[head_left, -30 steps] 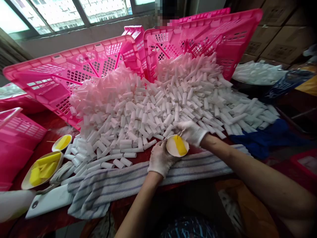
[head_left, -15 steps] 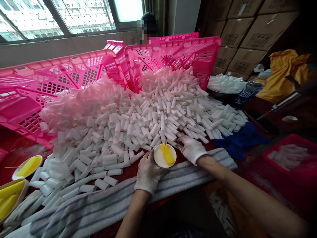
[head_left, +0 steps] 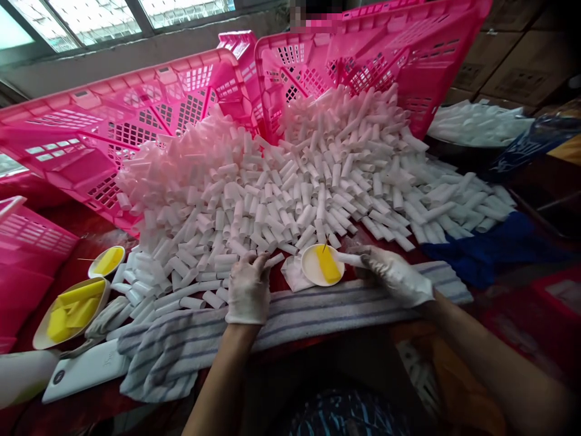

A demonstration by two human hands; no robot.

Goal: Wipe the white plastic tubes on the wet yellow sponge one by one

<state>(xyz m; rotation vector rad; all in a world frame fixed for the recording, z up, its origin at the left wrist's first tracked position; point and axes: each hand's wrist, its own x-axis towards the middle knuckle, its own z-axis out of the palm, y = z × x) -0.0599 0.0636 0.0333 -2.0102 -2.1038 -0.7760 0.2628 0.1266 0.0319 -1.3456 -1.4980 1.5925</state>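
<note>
White tube (head_left: pixel 351 259) pinched in right hand (head_left: pixel 394 275), long axis sideways, pointing left; left hand (head_left: pixel 247 287) pinching another tube (head_left: pixel 273 260).

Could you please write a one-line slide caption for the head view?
Gloved left hand and right hand each pinch a white tube beside a yellow-sponge dish, before a heap of tubes.

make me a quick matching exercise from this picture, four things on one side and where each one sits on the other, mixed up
Things:
1. small white dish
2. striped towel
3. blue cloth
4. pink crates

Places:
A. tipped up behind the heap of white tubes
B. along the near edge of the table, under both wrists
C. between the left hand and the right hand, holding a yellow sponge
D. right of the heap, past the right hand

Pairs: 1-C, 2-B, 3-D, 4-A
</note>
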